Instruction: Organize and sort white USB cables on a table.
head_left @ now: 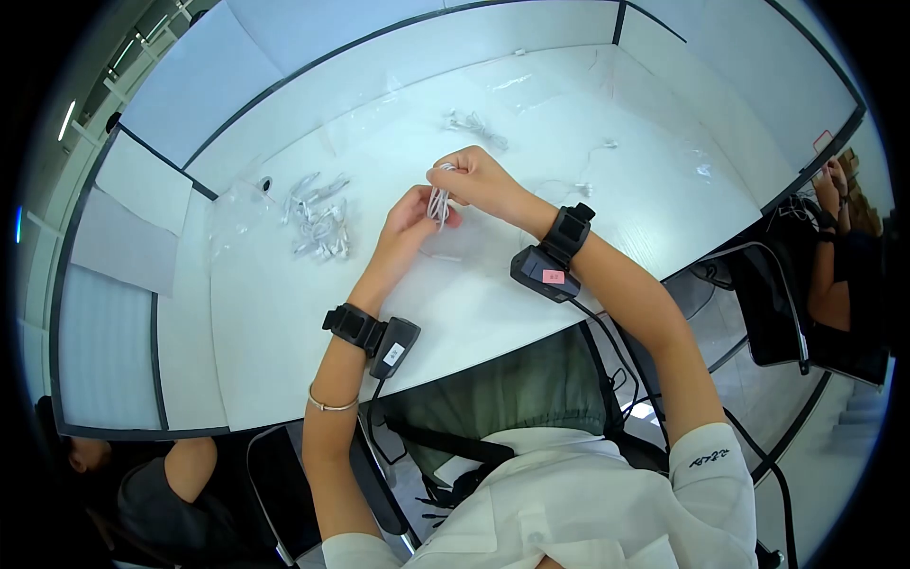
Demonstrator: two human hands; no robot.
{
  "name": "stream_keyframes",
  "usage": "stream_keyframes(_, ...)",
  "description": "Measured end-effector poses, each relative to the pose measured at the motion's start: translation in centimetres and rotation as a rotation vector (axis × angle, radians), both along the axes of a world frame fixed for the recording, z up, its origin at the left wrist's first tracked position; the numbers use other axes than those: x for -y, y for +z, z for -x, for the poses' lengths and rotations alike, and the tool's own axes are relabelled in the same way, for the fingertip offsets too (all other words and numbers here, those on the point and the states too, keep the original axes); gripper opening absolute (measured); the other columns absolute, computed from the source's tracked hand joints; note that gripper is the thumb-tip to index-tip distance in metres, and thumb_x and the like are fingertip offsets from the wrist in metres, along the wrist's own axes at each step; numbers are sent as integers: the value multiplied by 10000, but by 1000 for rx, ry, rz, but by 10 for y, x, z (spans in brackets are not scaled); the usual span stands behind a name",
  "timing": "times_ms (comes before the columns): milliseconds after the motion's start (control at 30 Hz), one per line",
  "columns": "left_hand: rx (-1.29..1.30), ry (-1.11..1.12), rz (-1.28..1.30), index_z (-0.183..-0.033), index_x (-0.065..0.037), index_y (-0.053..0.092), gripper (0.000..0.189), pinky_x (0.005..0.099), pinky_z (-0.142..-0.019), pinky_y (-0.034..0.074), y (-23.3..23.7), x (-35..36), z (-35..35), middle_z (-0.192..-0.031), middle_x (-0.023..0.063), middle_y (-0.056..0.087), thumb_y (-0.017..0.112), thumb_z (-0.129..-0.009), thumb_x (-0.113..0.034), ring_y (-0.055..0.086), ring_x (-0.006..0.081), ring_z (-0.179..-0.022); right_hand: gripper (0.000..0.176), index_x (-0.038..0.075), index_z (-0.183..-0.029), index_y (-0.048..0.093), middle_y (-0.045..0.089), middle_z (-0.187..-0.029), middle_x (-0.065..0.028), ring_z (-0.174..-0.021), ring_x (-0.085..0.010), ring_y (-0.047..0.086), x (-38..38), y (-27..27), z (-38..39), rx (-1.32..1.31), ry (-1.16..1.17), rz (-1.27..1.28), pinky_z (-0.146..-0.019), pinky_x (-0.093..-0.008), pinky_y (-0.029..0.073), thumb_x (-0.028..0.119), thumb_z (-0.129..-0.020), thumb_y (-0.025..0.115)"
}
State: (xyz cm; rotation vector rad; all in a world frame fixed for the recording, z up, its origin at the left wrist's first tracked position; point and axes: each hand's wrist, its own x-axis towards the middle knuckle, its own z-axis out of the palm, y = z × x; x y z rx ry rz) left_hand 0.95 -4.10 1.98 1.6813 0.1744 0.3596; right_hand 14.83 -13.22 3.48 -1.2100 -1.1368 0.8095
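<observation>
Two hands at work, one coiled white cable between them, held up over the bench (493,318)! The right hand (476,180) pinches the top of the coiled white cable (438,206); the left hand (409,220) has its fingers closed about the lower loops. Over to the left, one heap of white cables (322,226), too tangled to count. Beyond the hands, one small cable bundle (477,128). Two black wrist units, one per arm: left (393,347), right (544,273).
</observation>
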Motion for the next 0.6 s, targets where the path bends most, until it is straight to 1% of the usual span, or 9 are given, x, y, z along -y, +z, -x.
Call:
stream_keyframes(67, -25, 5, -45, -1018, 10, 536, 296, 259, -782, 399, -3, -5, 1, -818, 50, 566, 416, -764, -82, 531, 125, -797, 320, 77, -554, 473, 443, -537, 42, -490, -28, 326, -1, 0, 4, -76, 23, -17, -451, -212, 256, 202, -843, 528)
stream_keyframes(100, -42, -26, -37, -916, -1, 559, 237, 247, -732, 382, -1, -4, 1, -739, 24, 531, 406, -763, -97, 487, 109, -730, 317, 81, -559, 464, 400, -543, 58, -505, -26, 304, 2, 3, 0, 4, 45, -21, -453, -215, 239, 205, -843, 533)
stream_keyframes(133, -40, -18, -37, -837, -16, 545, 181, 250, -706, 379, 0, -3, 1, -707, 25, 520, 400, -770, -100, 471, 102, -706, 313, 84, -564, 456, 365, -549, 67, -512, -26, 289, -6, -7, -6, 130, -43, -36, -454, -219, 226, 206, -841, 537)
stream_keyframes(200, -42, -9, -77, -805, -26, 524, 153, 251, -684, 377, -2, -5, 0, -696, 26, 516, 388, -776, -90, 462, 105, -671, 315, 83, -564, 461, 374, -548, 67, -511, -24, 291, -9, -11, -10, 137, -45, -13, -450, -219, 230, 212, -840, 541)
stream_keyframes(300, -17, 1, -29, -789, -27, 495, 136, 238, -595, 366, -3, -3, 0, -655, 6, 456, 366, -816, -61, 423, 93, -622, 313, 74, -573, 479, 382, -550, 67, -508, -24, 295, -9, -9, -10, 148, -71, -8, -448, -217, 235, 227, -837, 546)
stream_keyframes(400, -58, -8, 97, -843, -33, 484, 139, 218, -552, 346, -1, -3, 2, -673, -12, 418, 351, -832, -70, 373, 65, -592, 305, 62, -590, 503, 389, -550, 69, -502, -25, 303, -8, -5, -11, 145, -117, -1, -446, -214, 242, 241, -831, 555)
stream_keyframes(500, -75, 24, 136, -898, -56, 477, 150, 188, -526, 306, 5, 6, 3, -715, -30, 395, 340, -842, -80, 315, 37, -577, 303, 60, -587, 500, 372, -543, 66, -499, -31, 300, -6, -3, -15, 151, -131, -1, -446, -216, 240, 242, -822, 557)
stream_keyframes(600, -55, -29, 163, -919, -83, 478, 154, 168, -520, 267, 2, 9, 2, -755, -40, 399, 344, -843, -87, 283, 22, -576, 310, 64, -568, 479, 346, -533, 61, -500, -37, 284, -4, 0, -19, 233, -169, -10, -444, -227, 228, 239, -811, 559)
